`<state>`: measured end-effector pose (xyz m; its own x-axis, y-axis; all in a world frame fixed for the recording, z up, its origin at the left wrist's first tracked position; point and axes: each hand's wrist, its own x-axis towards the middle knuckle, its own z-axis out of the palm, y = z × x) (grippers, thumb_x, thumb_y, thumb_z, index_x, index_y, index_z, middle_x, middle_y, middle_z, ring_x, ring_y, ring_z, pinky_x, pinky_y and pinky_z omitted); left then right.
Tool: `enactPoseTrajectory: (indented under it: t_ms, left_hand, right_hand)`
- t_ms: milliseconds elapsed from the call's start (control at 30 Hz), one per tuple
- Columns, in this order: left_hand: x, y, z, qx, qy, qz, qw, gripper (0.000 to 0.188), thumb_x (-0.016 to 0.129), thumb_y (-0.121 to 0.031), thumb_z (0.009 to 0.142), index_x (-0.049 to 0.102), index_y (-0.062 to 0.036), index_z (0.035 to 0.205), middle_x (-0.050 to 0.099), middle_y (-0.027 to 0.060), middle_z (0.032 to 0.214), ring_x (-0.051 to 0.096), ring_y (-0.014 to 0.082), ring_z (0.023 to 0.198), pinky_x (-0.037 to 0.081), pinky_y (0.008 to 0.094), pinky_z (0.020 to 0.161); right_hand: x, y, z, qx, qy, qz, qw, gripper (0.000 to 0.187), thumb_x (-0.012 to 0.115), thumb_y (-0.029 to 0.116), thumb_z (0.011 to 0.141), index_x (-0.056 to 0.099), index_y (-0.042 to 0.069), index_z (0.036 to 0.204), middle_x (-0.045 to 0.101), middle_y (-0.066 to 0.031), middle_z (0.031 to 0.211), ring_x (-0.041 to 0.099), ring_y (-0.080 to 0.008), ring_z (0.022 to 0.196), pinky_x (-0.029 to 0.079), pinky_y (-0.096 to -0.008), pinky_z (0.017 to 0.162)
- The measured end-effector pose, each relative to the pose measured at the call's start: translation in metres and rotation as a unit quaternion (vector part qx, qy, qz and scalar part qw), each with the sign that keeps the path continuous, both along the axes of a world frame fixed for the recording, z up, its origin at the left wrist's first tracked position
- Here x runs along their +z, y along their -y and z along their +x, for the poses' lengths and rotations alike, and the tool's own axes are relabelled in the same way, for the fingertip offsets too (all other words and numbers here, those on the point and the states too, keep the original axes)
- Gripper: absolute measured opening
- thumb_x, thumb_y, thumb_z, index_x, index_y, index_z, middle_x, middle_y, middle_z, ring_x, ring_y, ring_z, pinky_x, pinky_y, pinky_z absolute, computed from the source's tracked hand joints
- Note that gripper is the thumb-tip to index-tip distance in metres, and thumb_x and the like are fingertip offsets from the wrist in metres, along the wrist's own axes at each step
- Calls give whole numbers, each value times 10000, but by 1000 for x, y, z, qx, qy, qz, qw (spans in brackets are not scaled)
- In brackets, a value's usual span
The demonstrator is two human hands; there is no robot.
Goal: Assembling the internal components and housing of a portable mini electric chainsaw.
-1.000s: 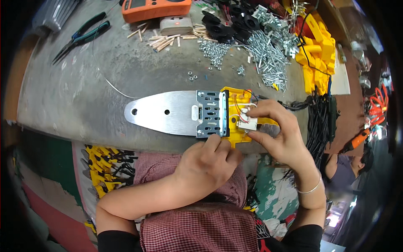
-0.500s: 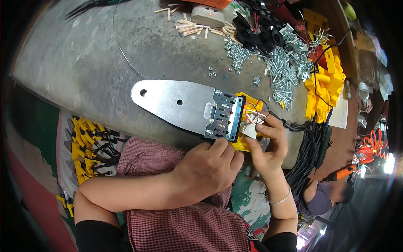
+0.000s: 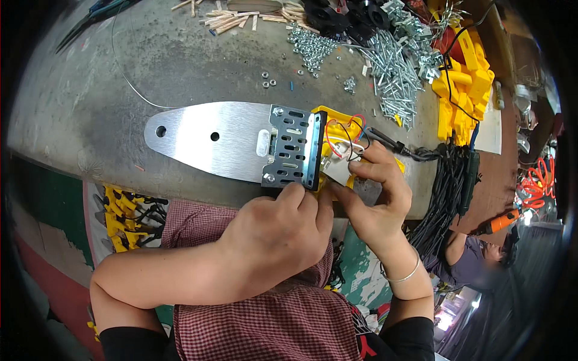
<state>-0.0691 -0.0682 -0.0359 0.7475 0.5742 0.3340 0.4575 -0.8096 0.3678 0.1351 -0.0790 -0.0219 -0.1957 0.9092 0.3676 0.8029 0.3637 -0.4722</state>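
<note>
A blade-shaped brushed-metal plate (image 3: 198,157) lies on the bench, its rounded narrow end to the left. At its wide end are a slotted metal bracket (image 3: 287,157), a black strip and an open yellow plastic housing (image 3: 333,118). My left hand (image 3: 280,224) is closed at the housing's near edge by the bracket, its fingertips partly hidden. My right hand (image 3: 380,191) is closed on a small whitish block (image 3: 337,168) in the housing, thumb below and bent fingers above. Red, white and black wires (image 3: 348,133) loop over the block. A black cable (image 3: 385,139) leaves the housing to the right.
Nuts (image 3: 310,49), long screws (image 3: 391,78) and black round parts (image 3: 328,17) lie heaped at the back. Yellow housings (image 3: 466,90) and bundled black cables (image 3: 442,192) are at the right. Pliers (image 3: 90,23) lie far left; a co-worker (image 3: 475,256) sits far right.
The view has shifted, so the bench things appear farther left and higher. Both hands remain at the housing; the whitish block is tilted slightly differently under my right fingers.
</note>
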Motion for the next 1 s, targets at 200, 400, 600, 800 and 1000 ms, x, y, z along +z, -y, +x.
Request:
enactPoseTrajectory:
  t_ms: [200,400,600,800,1000]
  left_hand:
    - [-1,-1,2,27,40,9,999,268,622,-125,710,679,35,918,578,14,706,547,125,727,432,205,477]
    - [-1,2,0,24,32,-24,999,346,626,-152,740,688,12,1039,567,-10,721,540,113,697,429,223,492]
    - [-2,2,-1,11,31,-45,998,333,620,-155,752,688,21,1026,570,-5,704,551,122,704,436,227,491]
    - [2,0,-2,4,23,-33,999,364,614,-159,757,678,33,1059,537,-13,698,540,126,691,438,236,493]
    - [-5,-1,0,21,47,-11,999,403,581,-168,753,682,16,1097,530,-21,733,513,122,713,406,235,505]
  right_hand:
    - [16,-4,-4,-11,13,-63,998,353,822,1,597,648,30,902,679,-150,1080,605,-318,947,472,-411,852]
    - [35,-3,-5,-6,36,-105,994,334,794,17,645,632,20,938,651,-145,1039,594,-305,994,462,-389,881]
    - [39,-10,-7,15,69,-172,983,336,799,64,693,612,10,967,619,-127,998,582,-288,1008,455,-390,915]
    - [30,-6,-2,15,37,-113,993,322,783,22,674,659,38,972,634,-117,968,591,-319,968,477,-407,840]
    - [49,-10,9,29,53,-136,989,383,773,44,688,663,22,1054,657,-138,1127,614,-336,998,481,-432,909]
